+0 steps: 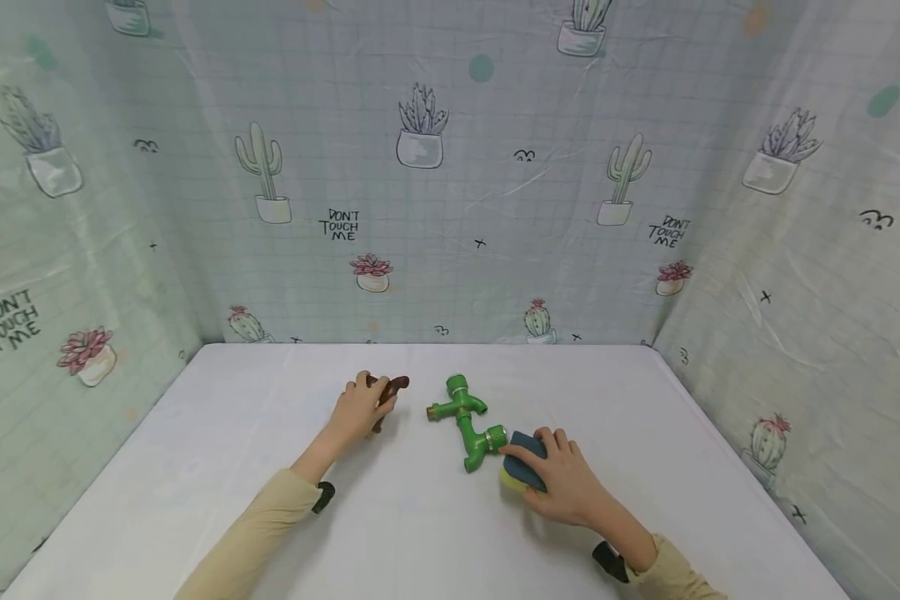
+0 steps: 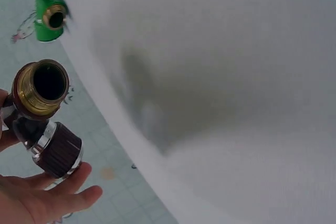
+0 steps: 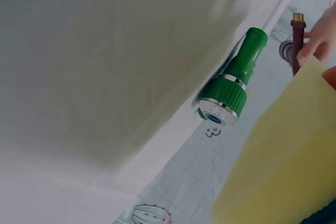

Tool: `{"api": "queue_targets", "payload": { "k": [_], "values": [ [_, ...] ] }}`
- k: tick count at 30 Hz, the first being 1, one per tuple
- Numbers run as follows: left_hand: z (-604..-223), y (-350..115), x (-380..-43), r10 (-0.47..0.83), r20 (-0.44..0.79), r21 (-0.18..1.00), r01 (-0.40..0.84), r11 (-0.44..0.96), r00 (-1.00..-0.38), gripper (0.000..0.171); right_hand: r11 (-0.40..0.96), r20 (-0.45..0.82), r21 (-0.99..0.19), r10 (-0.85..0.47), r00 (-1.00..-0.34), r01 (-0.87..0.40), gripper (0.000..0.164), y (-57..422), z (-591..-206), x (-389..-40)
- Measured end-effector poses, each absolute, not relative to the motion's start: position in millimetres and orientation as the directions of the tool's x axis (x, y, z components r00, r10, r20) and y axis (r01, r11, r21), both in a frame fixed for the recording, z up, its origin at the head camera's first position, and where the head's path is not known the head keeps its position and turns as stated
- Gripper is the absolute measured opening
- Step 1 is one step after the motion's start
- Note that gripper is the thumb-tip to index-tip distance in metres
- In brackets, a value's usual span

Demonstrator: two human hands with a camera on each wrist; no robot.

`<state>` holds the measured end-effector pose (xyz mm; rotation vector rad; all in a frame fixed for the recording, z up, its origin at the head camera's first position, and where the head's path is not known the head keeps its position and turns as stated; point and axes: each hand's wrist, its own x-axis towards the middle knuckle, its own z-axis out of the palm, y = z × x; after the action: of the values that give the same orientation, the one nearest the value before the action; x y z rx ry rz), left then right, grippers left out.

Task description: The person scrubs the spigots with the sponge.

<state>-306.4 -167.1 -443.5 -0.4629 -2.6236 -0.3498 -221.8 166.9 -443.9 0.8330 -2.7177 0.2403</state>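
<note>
On my feed, left hand (image 1: 357, 408) is curled round a brown tap (image 1: 393, 388) at ten o'clock; right hand (image 1: 564, 483) grips a sponge (image 1: 525, 473) at three by its sides, probably so the yellow face (image 3: 283, 150) stays free. Green taps (image 1: 466, 425) lie between, at one.

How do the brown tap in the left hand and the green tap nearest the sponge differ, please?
The brown tap is dark brown, whereas the green tap is bright green. The brown tap is held in the left hand, while the green tap lies on the white table. Both have ribbed knobs with silver-coloured trim.
</note>
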Motion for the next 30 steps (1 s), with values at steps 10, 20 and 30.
{"api": "queue_targets", "payload": {
  "k": [10, 20, 30],
  "values": [
    [-416, -153, -273, 0.114, 0.378, 0.746, 0.375, 0.550, -0.919, 0.033, 0.834, 0.307, -0.177, -0.457, -0.835, -0.522, 0.055, 163, -435, -221],
    [-392, -143, -249, 0.161, 0.149, 0.981, 0.166, 0.098, -0.976, 0.042, 0.808, 0.320, -0.259, -0.446, -0.836, -0.530, 0.057, 161, -424, -223],
    [-390, -131, -236, 0.352, -0.023, 0.969, -0.107, -0.221, -0.936, 0.050, 0.784, 0.368, -0.332, -0.405, -0.837, -0.525, 0.051, 148, -412, -223]
  ]
}}
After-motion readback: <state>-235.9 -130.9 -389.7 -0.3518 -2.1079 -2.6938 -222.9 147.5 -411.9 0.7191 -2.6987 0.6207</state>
